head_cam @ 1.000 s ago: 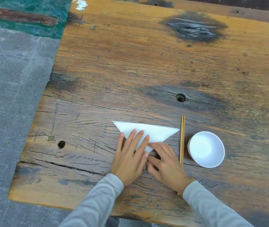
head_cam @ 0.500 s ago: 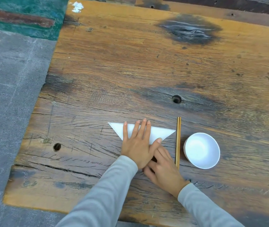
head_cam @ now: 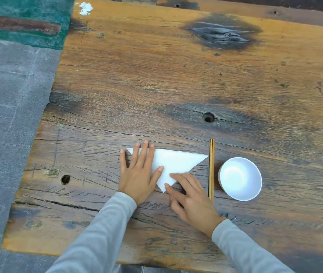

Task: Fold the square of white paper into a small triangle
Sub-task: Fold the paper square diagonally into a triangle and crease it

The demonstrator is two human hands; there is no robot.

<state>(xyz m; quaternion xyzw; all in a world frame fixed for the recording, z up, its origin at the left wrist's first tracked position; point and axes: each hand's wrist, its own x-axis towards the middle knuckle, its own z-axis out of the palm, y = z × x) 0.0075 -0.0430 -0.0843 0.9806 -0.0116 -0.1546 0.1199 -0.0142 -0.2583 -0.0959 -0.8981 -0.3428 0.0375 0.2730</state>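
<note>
The white paper (head_cam: 174, 164) lies flat on the wooden table (head_cam: 176, 75), folded into a wide triangle with its long edge away from me and its point toward me. My left hand (head_cam: 139, 172) rests flat over the triangle's left part, fingers spread, covering the left corner area. My right hand (head_cam: 188, 196) presses with its fingertips on the lower point of the triangle. The right corner of the paper is uncovered.
A pair of wooden chopsticks (head_cam: 211, 168) lies just right of the paper, pointing away from me. A white bowl (head_cam: 240, 179) stands right of them. The table's left edge (head_cam: 38, 134) drops to grey floor. A round hole (head_cam: 208, 117) sits beyond the paper.
My left hand has slid left along the paper from its middle to its left part. My right hand has come out from under the left one and now touches the lower point.
</note>
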